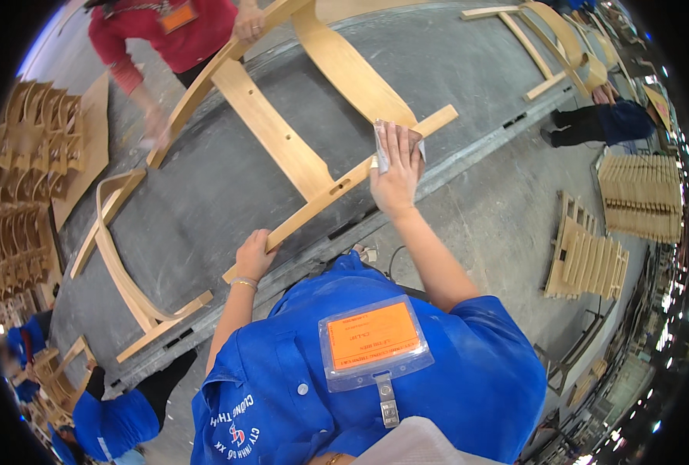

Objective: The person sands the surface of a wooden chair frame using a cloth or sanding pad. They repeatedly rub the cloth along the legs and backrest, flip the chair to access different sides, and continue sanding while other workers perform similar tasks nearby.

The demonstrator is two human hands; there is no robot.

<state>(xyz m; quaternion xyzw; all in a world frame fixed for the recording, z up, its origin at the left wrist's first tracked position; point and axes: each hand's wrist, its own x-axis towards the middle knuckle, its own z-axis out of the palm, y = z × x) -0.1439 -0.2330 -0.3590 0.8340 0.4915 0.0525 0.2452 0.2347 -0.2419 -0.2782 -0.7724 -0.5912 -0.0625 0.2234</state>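
A pale wooden chair frame lies on the dark grey worktable. It has two long rails, a flat crosspiece with small holes, and a wide bent slat. My left hand is closed around the near rail close to its left end. Farther right, my right hand presses a folded grey sheet of sandpaper against the same rail, where the bent slat meets it. The fingers lie over the sheet and hide part of it. Between my hands, a slot shows in the rail.
Across the worktable, a person in red handles the far rail. Another bent wooden frame lies at left, and more frames are at far right. Wooden parts are stacked at left and right. Other people stand nearby.
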